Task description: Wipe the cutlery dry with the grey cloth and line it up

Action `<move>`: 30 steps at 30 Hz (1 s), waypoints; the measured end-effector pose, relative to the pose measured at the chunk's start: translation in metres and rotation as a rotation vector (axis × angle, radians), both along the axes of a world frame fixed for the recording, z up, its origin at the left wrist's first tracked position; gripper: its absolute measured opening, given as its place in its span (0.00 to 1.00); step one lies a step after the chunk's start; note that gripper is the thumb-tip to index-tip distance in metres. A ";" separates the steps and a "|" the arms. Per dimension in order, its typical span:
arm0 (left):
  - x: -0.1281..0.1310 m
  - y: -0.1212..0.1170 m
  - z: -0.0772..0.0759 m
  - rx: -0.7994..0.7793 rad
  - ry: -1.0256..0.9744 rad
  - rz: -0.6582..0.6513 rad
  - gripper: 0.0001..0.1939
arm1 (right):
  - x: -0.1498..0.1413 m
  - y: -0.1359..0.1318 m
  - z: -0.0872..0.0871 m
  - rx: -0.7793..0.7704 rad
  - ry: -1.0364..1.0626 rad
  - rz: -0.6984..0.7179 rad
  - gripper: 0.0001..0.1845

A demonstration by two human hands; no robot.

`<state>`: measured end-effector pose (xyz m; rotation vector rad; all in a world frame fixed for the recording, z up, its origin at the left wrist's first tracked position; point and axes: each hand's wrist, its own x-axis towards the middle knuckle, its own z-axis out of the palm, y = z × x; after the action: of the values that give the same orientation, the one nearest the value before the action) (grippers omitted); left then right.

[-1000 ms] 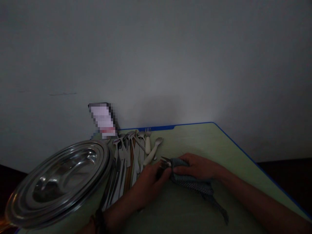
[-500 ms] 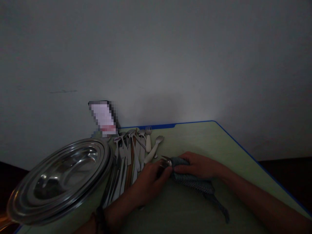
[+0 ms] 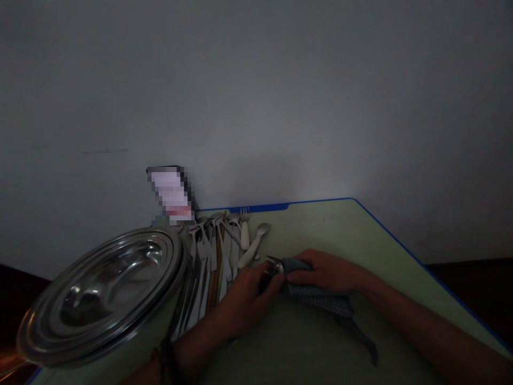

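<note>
A metal utensil is being held between the left hand and a cloth in the right hand.
The utensil, seemingly a fork though the dim light leaves this unsure, is being gripped by the left thumb and fingers, closed narrowly about it; its pointed tip is being left exposed above the thumb, just beside the cloth's edge; the cloth is being clasped between the right thumb and fingers, its loose end trailing below the wrist; loose cutlery is being partly hidden by the left hand, on the table near stacked metal plates; a phone is being propped against the wall.
</note>
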<state>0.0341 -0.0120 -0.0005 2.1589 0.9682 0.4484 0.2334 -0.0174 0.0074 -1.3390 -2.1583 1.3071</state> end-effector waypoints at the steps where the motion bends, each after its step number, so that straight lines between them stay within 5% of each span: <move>1: 0.000 0.000 0.000 0.003 0.004 0.002 0.14 | 0.000 0.000 0.000 -0.003 0.000 -0.001 0.18; 30: 0.000 0.000 -0.001 0.018 -0.004 -0.005 0.14 | -0.001 0.000 0.002 0.004 -0.029 -0.019 0.20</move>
<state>0.0338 -0.0121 -0.0018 2.1760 0.9595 0.4602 0.2324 -0.0179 0.0097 -1.3815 -2.1605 1.2840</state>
